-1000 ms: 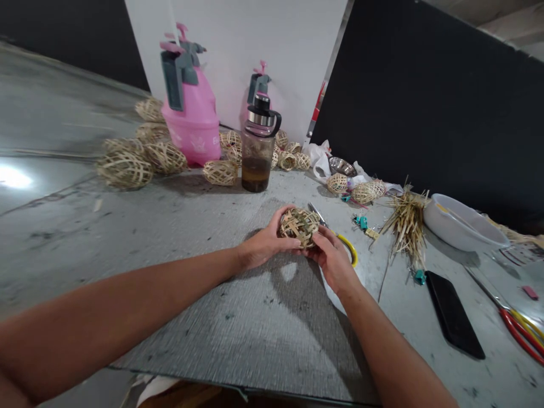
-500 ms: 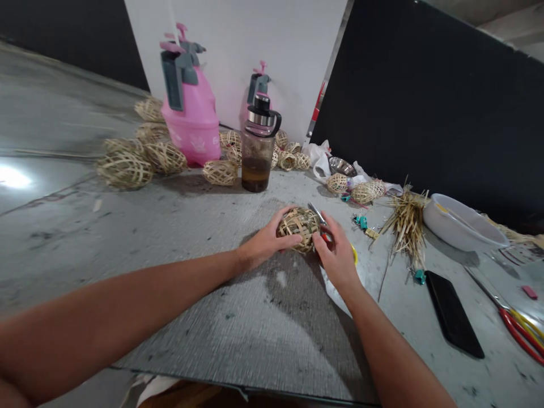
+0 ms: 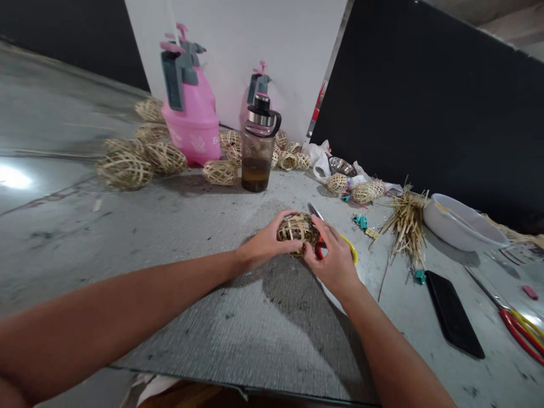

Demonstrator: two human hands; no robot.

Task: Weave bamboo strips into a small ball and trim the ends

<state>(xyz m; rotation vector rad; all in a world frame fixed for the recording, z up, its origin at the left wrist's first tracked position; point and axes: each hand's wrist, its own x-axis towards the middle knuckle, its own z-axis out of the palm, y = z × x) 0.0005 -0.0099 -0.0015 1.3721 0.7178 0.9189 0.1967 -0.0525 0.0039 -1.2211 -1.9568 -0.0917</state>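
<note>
A small egg-shaped woven bamboo ball [image 3: 296, 228] is held between my two hands just over the grey table. My left hand [image 3: 272, 237] wraps its left side, with the thumb across the front and the fingers behind. My right hand [image 3: 332, 253] grips its right end, fingertips at the top and thumb low at the front. Just behind my right hand lies a pair of scissors [image 3: 352, 249] with red and yellow handles, its blades pointing away and partly covered by the hand.
Several woven balls [image 3: 126, 169] sit around a pink sprayer [image 3: 193, 107] and a dark drink bottle [image 3: 257, 153]. To the right are binder clips [image 3: 361, 221], a bundle of bamboo strips [image 3: 407, 224], a white basin [image 3: 463, 226], a black phone [image 3: 454, 313] and more scissors [image 3: 516, 326].
The woven ball has turned in my hands. My right hand has shifted slightly left onto its right end, showing more of the scissors' handles. My left hand is nearly still.
</note>
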